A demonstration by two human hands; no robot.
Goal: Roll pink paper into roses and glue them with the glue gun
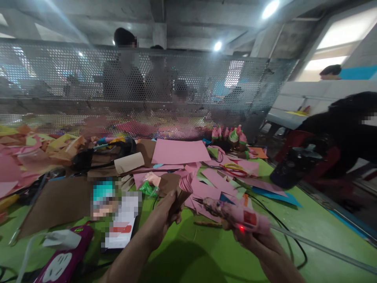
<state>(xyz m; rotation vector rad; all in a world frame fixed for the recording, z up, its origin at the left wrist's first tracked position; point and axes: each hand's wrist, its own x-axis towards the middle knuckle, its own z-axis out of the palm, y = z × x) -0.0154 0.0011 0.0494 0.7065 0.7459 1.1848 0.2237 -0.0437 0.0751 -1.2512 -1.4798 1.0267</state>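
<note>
The left hand (167,214) holds a small paper cone (185,185) near the middle of the view, above the green table (182,255). Its fingers are closed around the brown lower part. The cone leans with its wide end up. That brown part is plain and smooth; out of its top comes a pink piece folded in close, stacked ridges, like a swirl, narrowing to a pointed tip that tilts up and to the right. The fingers cover much of the brown part, so I cannot tell how its lower end looks.

The right hand (250,239) grips a glue gun (247,216), its fingers wrapped around the pink body. The gun has a red label, a glowing red light and a crusted, lumpy front that ends in a thin dark nozzle. The nozzle points left toward the cone, near it but apart from it.

Behind the hands lie pink paper scraps (206,190), a large pink sheet (181,151) and scissors (234,169) with yellow and red handles. Farther back stands a cluster of pink, green and brown cones (234,135). A crumpled green piece (149,190) lies just left of the held cone.
</note>
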